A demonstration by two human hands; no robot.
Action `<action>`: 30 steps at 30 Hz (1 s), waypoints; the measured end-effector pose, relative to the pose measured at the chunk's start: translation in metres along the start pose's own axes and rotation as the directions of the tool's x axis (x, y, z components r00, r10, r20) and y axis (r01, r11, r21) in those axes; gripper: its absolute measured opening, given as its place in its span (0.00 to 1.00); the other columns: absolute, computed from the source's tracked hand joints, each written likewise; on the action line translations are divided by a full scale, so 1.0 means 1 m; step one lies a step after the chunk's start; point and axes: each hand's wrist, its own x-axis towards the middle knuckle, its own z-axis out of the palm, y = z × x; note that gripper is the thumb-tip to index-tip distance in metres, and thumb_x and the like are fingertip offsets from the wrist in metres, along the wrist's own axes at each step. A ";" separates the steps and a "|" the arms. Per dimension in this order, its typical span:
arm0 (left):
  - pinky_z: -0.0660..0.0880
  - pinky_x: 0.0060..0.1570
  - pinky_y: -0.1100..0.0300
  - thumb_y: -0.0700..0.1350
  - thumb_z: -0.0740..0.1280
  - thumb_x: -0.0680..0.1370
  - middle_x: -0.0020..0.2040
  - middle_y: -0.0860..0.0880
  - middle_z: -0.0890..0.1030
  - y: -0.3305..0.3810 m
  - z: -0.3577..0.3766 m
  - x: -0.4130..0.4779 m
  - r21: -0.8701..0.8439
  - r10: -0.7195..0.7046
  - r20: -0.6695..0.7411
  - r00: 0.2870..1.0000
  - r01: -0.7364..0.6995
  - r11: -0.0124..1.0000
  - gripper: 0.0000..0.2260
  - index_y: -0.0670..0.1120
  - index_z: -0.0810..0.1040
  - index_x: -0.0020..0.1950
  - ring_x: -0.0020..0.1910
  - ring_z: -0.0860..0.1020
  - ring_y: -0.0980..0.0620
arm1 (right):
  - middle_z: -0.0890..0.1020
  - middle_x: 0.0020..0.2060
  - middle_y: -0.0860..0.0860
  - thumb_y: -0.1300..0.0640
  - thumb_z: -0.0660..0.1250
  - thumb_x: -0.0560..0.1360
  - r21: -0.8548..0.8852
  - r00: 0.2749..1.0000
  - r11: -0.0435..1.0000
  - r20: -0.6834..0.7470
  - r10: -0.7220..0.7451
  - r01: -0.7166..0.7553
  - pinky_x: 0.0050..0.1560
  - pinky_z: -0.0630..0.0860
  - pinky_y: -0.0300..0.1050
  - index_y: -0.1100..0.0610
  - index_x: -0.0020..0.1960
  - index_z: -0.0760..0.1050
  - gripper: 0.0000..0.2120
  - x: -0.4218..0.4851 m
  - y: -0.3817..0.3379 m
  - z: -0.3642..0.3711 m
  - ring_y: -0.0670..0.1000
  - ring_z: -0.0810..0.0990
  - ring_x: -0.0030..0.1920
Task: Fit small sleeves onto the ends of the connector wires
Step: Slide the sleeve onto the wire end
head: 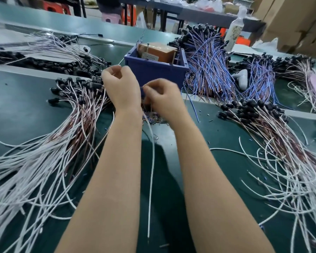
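Station observed from beside the green bench (pixel 26 99).

1. Left hand (pixel 119 86): raised above the bench, back toward the wearer, fingers curled in narrow, with the thumb tip meeting the forefinger at the top. Motion blur hides whatever may sit in that pinch; I cannot tell if it holds anything.

2. Right hand (pixel 162 97): just beside the left and slightly lower, fingers curled tight toward the left hand. Its fingertips are blurred, and I cannot tell what they grip.

3. Work item: 1 white wire (pixel 152 161) runs from its free end near the bench's front edge straight up between the 2 forearms. It disappears under the wrists, its upper end hidden, so which hand has it cannot be confirmed.

4. Stock: a left pile of wires (pixel 62 128), white and brown with black connectors at the far ends, fans out beside the left forearm. A like right pile of wires (pixel 274 143) lies to the right. A blue wire pile (pixel 208 66) lies behind, against the right side of a blue bin (pixel 153 72), which stands just beyond the hands and contains a brown block (pixel 157 52).

5. Small blue pieces (pixel 210 120) are scattered on the bench to the right of the right wrist; they are too small to identify.

6. A pale bottle (pixel 234 31) stands at the rear right.
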 end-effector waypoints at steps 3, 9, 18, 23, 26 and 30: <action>0.68 0.33 0.66 0.39 0.60 0.78 0.39 0.51 0.74 0.001 0.006 -0.002 0.077 -0.032 0.119 0.992 0.023 0.997 0.03 0.46 0.70 0.46 0.34 0.70 0.57 | 0.79 0.30 0.51 0.63 0.64 0.78 0.254 0.999 0.967 -0.050 0.002 0.011 0.25 0.67 0.35 0.60 0.46 0.75 0.03 -0.001 -0.010 -0.033 0.43 0.70 0.23; 0.69 0.27 0.71 0.43 0.62 0.80 0.37 0.52 0.78 -0.014 0.023 -0.018 0.320 -0.143 0.496 0.857 -0.027 0.947 0.03 0.45 0.74 0.49 0.32 0.74 0.58 | 0.79 0.29 0.53 0.67 0.58 0.79 0.644 0.997 0.762 -0.001 0.080 -0.060 0.25 0.67 0.31 0.62 0.47 0.76 0.08 -0.002 -0.006 -0.067 0.43 0.69 0.23; 0.74 0.36 0.67 0.38 0.64 0.78 0.36 0.51 0.79 -0.038 0.020 -0.015 0.656 -0.385 0.742 0.549 -0.473 0.589 0.07 0.48 0.79 0.51 0.34 0.77 0.54 | 0.85 0.38 0.52 0.60 0.66 0.77 0.599 0.989 0.796 -0.042 0.142 -0.089 0.32 0.75 0.33 0.57 0.44 0.76 0.03 0.006 0.023 -0.084 0.44 0.79 0.30; 0.73 0.41 0.64 0.41 0.67 0.77 0.38 0.53 0.79 -0.048 0.024 -0.026 0.637 -0.499 0.770 0.398 -0.531 0.559 0.09 0.48 0.75 0.57 0.35 0.79 0.56 | 0.82 0.27 0.50 0.55 0.63 0.79 0.577 0.955 0.814 -0.200 0.218 -0.065 0.28 0.72 0.32 0.57 0.41 0.72 0.09 0.008 0.028 -0.089 0.43 0.75 0.24; 0.72 0.37 0.68 0.41 0.66 0.77 0.41 0.51 0.80 -0.052 0.028 -0.040 0.592 -0.526 0.795 0.303 -0.577 0.562 0.11 0.49 0.75 0.59 0.34 0.78 0.56 | 0.78 0.22 0.47 0.54 0.60 0.81 0.546 0.919 0.836 -0.295 0.262 -0.063 0.25 0.68 0.32 0.57 0.40 0.71 0.12 0.010 0.032 -0.091 0.43 0.71 0.21; 0.70 0.41 0.67 0.38 0.63 0.77 0.48 0.49 0.79 -0.052 0.036 -0.055 0.504 -0.577 0.792 0.202 -0.749 0.429 0.18 0.54 0.75 0.65 0.42 0.76 0.53 | 0.71 0.22 0.46 0.56 0.60 0.81 0.520 0.882 0.851 -0.367 0.295 -0.068 0.22 0.62 0.33 0.56 0.39 0.71 0.12 0.011 0.039 -0.092 0.42 0.66 0.20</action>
